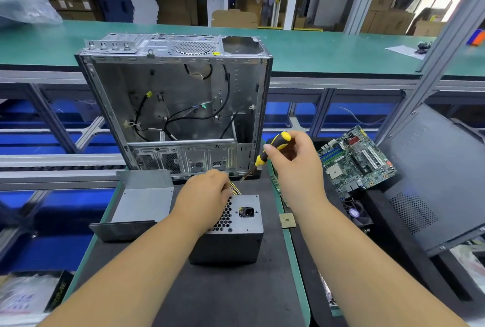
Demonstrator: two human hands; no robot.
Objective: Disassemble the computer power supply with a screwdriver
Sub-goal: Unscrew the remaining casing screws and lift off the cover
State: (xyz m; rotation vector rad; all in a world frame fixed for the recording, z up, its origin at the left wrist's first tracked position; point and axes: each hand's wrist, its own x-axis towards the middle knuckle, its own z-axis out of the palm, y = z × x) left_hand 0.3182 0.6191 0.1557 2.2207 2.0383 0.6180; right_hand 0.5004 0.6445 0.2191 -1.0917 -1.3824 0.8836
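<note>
The grey power supply (237, 232) stands on the dark mat with its honeycomb vent and black socket facing up. My left hand (207, 193) lies over its far left top, fingers curled round the yellow wires (235, 188) coming out of it. My right hand (294, 161) grips a yellow-and-black screwdriver (271, 151) above and right of the unit, tip pointing down-left toward the far edge. A bent grey metal cover (141, 200) lies to the left.
An open, gutted computer case (173, 106) stands just behind the power supply. A motherboard (354, 161), a small fan (357, 212) and a black side panel (430, 182) lie to the right. A CPU chip (287, 221) sits at the mat's right edge.
</note>
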